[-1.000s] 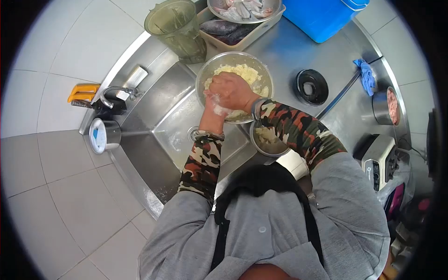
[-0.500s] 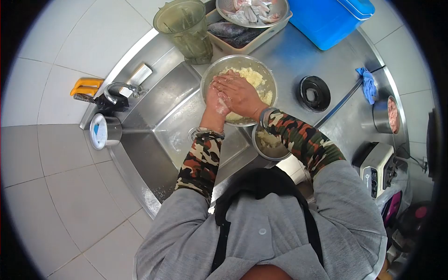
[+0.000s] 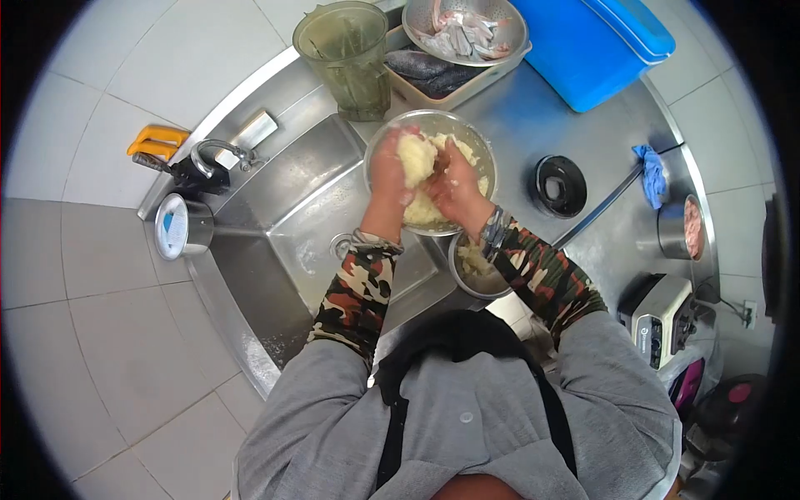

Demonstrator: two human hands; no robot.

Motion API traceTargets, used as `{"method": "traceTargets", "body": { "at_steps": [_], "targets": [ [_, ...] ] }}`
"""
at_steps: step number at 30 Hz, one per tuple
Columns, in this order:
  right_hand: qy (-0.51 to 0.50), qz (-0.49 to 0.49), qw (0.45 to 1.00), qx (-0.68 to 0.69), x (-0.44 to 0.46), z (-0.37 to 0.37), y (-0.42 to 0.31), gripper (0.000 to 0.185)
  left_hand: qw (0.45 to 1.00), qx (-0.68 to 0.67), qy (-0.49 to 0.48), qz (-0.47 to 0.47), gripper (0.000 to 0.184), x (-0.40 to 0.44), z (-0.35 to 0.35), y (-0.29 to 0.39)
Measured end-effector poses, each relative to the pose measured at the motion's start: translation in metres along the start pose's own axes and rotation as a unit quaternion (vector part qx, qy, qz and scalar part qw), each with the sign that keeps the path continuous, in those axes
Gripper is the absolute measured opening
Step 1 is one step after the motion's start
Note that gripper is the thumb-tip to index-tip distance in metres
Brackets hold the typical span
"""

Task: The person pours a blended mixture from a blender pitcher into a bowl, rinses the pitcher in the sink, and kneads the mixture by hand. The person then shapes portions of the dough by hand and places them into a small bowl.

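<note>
My left hand (image 3: 387,177) is wrapped round a lump of pale yellow mash (image 3: 417,158), raised over a metal bowl (image 3: 490,179). The palm of my right hand (image 3: 458,190) faces the lump from the right, its fingers apart and a little curled, with bits of mash stuck to the skin. More crumbly mash (image 3: 425,210) lies in the bowl, below and beyond my hands. Close to the front of it, a second metal bowl (image 3: 478,260) with pale, wet pulp is partly covered by my right sleeve.
Left is a steel sink (image 3: 308,242) with a faucet (image 3: 225,154). Behind the bowl stand a blender jug (image 3: 346,58), a tray of fish (image 3: 429,71), a colander (image 3: 467,33) and a blue cooler (image 3: 583,50). A black ring-shaped part (image 3: 560,187) and blender base (image 3: 658,321) are right.
My hands were pressed together, one over the other; now they have parted. The lump shows in my left hand, and my right hand has moved off to the right. The view has shifted slightly.
</note>
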State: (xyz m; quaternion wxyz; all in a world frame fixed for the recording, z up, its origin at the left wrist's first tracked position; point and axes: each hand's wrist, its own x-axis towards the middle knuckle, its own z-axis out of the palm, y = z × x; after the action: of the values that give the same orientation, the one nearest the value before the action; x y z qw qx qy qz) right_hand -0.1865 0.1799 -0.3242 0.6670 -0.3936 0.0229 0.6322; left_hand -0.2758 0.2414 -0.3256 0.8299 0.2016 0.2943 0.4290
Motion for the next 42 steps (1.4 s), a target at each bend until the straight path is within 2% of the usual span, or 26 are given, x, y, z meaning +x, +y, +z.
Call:
{"method": "traceTargets", "body": {
  "at_steps": [1, 2, 3, 4, 6, 8, 9, 11, 12, 14, 25, 37, 42],
  "targets": [
    [0.035, 0.056, 0.997, -0.034, -0.001, -0.001, -0.003, 0.039, 1.0, -0.01, 0.0, 0.004, 0.035, -0.002, 0.006, -0.007],
    [0.035, 0.06, 0.996, -0.048, 0.004, -0.002, -0.004, 0.039, 0.981, 0.16, 0.002, 0.109, 0.033, -0.012, 0.016, -0.011],
    [-0.053, 0.065, 0.996, 0.001, 0.012, -0.006, -0.002, 0.037, 0.923, 0.324, 0.015, 0.206, 0.031, -0.021, 0.023, -0.016],
    [-0.14, 0.078, 0.986, 0.05, 0.018, -0.012, 0.001, 0.036, 0.829, 0.476, 0.037, 0.29, 0.03, -0.028, 0.025, -0.021],
    [-0.145, 0.135, 0.98, 0.024, 0.01, -0.018, -0.009, 0.033, 0.749, 0.522, 0.059, 0.403, 0.026, -0.006, 0.004, -0.045],
    [-0.087, 0.133, 0.986, -0.055, 0.005, -0.017, -0.019, 0.035, 0.697, 0.487, 0.075, 0.521, 0.018, -0.011, 0.01, -0.047],
    [-0.082, 0.158, 0.98, -0.085, 0.007, -0.024, -0.024, 0.035, 0.703, 0.476, 0.112, 0.517, 0.018, -0.014, 0.014, -0.044],
    [-0.226, 0.166, 0.96, -0.025, 0.016, -0.036, -0.033, 0.042, 0.683, 0.483, 0.056, 0.545, 0.02, -0.019, 0.022, -0.036],
    [-0.237, 0.161, 0.957, -0.038, 0.02, -0.036, -0.036, 0.042, 0.692, 0.472, 0.085, 0.54, 0.02, -0.02, 0.023, -0.035],
    [-0.209, 0.15, 0.962, -0.092, 0.024, -0.033, -0.037, 0.042, 0.659, 0.515, 0.072, 0.544, 0.021, -0.022, 0.023, -0.033],
    [-0.149, 0.124, 0.957, -0.215, 0.004, -0.042, -0.047, 0.041, 0.714, 0.492, 0.072, 0.492, 0.016, -0.034, 0.025, -0.03],
    [-0.121, 0.118, 0.954, -0.248, -0.008, -0.051, -0.049, 0.04, 0.72, 0.496, 0.108, 0.474, 0.015, -0.031, 0.01, -0.032],
    [-0.114, 0.121, 0.952, -0.256, -0.005, -0.051, -0.048, 0.04, 0.705, 0.482, 0.115, 0.507, 0.016, -0.027, 0.004, -0.03]
  ]
}}
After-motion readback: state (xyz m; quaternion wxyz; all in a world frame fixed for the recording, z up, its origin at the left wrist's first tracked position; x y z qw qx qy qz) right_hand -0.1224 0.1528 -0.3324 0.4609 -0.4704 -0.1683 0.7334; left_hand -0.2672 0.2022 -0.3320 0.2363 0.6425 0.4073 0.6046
